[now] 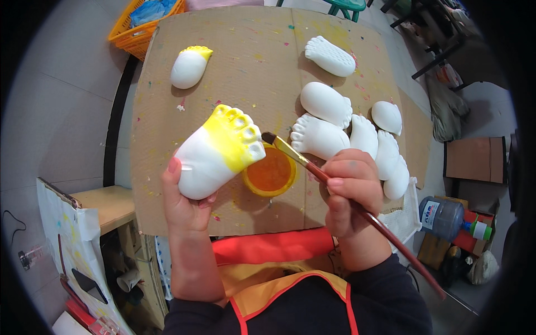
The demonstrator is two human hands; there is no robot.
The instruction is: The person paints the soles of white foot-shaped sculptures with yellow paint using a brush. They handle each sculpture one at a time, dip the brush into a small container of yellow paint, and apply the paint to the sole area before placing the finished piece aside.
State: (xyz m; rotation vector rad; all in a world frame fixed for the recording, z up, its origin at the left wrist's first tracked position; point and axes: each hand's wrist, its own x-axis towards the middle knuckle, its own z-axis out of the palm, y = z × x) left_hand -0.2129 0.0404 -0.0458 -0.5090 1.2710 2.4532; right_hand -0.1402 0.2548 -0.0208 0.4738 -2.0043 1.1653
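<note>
My left hand grips the heel end of a white foot-shaped piece, whose toes and upper part are coated yellow; the big toe is still partly white. My right hand holds a flat paintbrush with a brown-red handle, its dark bristles close to the toes. Beneath lies a round yellow tub with orange-looking contents. Another foot piece with yellow toes rests at the back left of the cardboard. Several white foot pieces lie to the right, one with a dimpled surface farther back.
An orange plastic basket holding blue plastic stands beyond the back left corner. A green stool is behind the cardboard. On the right are a large water bottle and a cardboard box. A wooden shelf stands at the left.
</note>
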